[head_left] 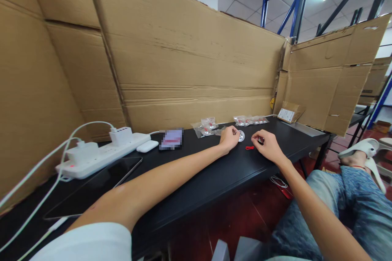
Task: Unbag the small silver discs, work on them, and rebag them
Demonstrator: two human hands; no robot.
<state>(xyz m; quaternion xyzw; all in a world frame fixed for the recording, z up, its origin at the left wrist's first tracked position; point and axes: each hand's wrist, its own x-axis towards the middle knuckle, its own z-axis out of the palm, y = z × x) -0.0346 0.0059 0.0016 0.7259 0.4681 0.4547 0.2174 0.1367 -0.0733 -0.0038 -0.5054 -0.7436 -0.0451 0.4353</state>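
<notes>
My left hand (229,138) is closed in a pinch at the edge of a small clear, silvery round disc (241,136), close to the black tabletop. To its right, my right hand (267,145) has its fingers curled together around something small and dark, mostly hidden by the fingers. Between the two hands a short red cord (250,147) lies on the table, touched by neither. Just beyond my left hand are small clear plastic bags (204,129) with red and silvery pieces inside. More such bags (249,120) lie in a row behind the hands.
A white power strip (105,155) with plugs and cables, a tablet (94,187), a white case (147,146) and a blurred-out phone (171,139) are on the left. Cardboard walls (196,57) enclose the table. A brown package (290,112) sits far right; another person's legs (346,195) show beside the table.
</notes>
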